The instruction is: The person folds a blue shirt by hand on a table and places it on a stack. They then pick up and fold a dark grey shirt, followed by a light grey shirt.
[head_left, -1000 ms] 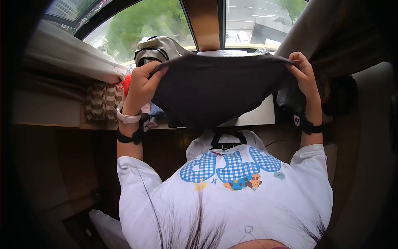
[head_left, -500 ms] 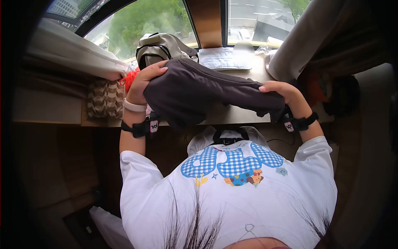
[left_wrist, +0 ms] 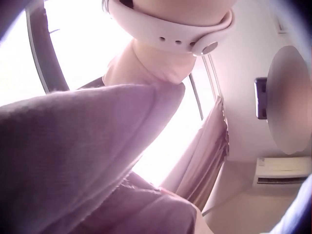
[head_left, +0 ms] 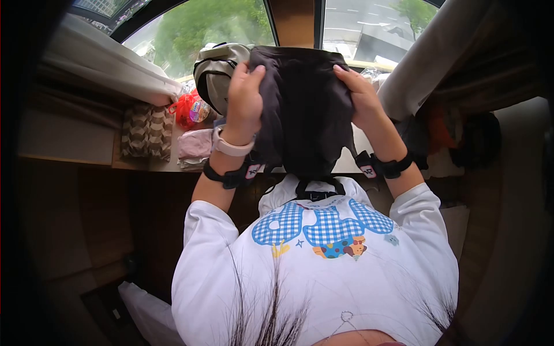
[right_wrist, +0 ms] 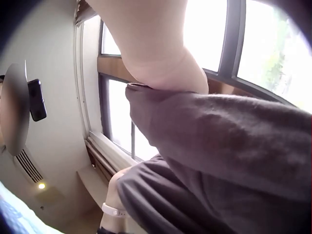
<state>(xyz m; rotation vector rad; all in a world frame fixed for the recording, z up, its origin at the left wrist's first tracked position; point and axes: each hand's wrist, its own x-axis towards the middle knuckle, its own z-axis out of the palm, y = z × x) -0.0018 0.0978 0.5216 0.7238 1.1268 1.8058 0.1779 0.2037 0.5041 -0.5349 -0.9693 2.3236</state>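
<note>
A dark grey-brown garment (head_left: 303, 109) hangs upright in front of the chest in the head view, its straight hemmed edge at the top and loose folds below. My left hand (head_left: 246, 98) grips its left side near the top, thumb lying on the near face. The opposite side is held by my right hand (head_left: 362, 95), also thumb in front. Most of the other fingers are hidden behind the cloth. In the left wrist view the garment (left_wrist: 73, 151) fills the lower left, below the hand. The right wrist view shows the fabric (right_wrist: 234, 136) draping in folds under the hand.
A light backpack (head_left: 216, 81) leans by the window at the sill's left. Along the ledge lie a patterned brown cushion (head_left: 146, 132), a red bag (head_left: 187, 111) and folded pink cloth (head_left: 195, 144). A curtain (head_left: 418, 75) hangs at the right.
The garment was stretched wide, then sagged between the hands, and now hangs narrower and upright. Both hands have moved inward, closer together. The pink cloth and red bag have come into fuller view.
</note>
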